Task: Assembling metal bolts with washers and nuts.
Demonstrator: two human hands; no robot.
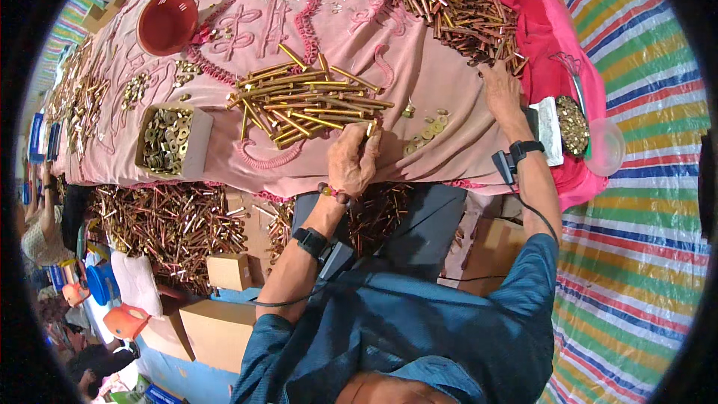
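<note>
My left hand is closed in a pinch at the near edge of a pile of long gold-coloured bolts. A small bright metal piece shows at its fingertips; whether it is a bolt's end or a separate part I cannot tell. My right hand stretches to the far right, fingertips extended against the edge of a heap of darker coppery bolts. Between the hands, several flat washers lie loose on the pink cloth.
A cardboard box of washers and a red-brown bowl stand at left. A tub of small metal parts sits beside a white tray at right. More bolts fill a space below the table's near edge. Other people are at far left.
</note>
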